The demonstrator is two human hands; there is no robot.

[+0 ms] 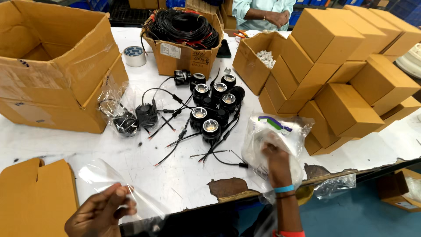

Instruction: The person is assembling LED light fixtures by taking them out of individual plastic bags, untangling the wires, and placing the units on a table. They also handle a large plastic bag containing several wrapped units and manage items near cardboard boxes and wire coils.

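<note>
At lower left, your left hand pinches a clear plastic bag between its fingers at the white desk edge. Above centre lies a cluster of black round lamps with trailing wires. At lower right, your right hand reaches into a bundle of clear bags, fingers closed on the plastic.

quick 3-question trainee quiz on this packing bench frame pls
1. True or false: the left hand pinches a clear plastic bag.
2. What does the right hand reach into? A) the open box of black cables B) a clear printed bag C) the tape roll
3. What lies in a cluster mid-table, between the two hands?

Key: 1 true. 2 B. 3 small black round lamps with wire leads.
</note>
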